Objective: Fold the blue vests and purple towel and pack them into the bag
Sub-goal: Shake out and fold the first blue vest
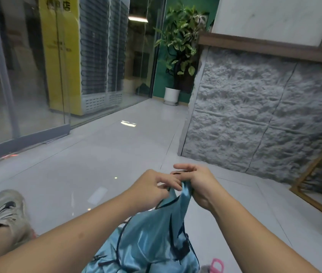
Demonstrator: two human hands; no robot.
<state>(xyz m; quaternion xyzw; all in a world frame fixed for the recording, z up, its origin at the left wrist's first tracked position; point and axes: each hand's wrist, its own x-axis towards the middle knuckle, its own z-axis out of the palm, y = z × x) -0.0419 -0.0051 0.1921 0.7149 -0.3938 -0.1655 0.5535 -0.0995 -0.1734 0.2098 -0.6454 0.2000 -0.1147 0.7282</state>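
Vest (148,239) hung at 6 o'clock, unfolded; left hand (152,186) and right hand (197,184) together, both pinched its top. Bag and towel out of view, so early stage, I judged.

left grip (154,185) pinching, right grip (193,182) clenched

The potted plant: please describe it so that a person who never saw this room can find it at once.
Follow the rough grey stone counter to its far left end, where it meets the green wall. There the potted plant stands on the pale tiled floor. It is the only leafy thing in view, tall, with green-and-cream leaves, in a small white pot.
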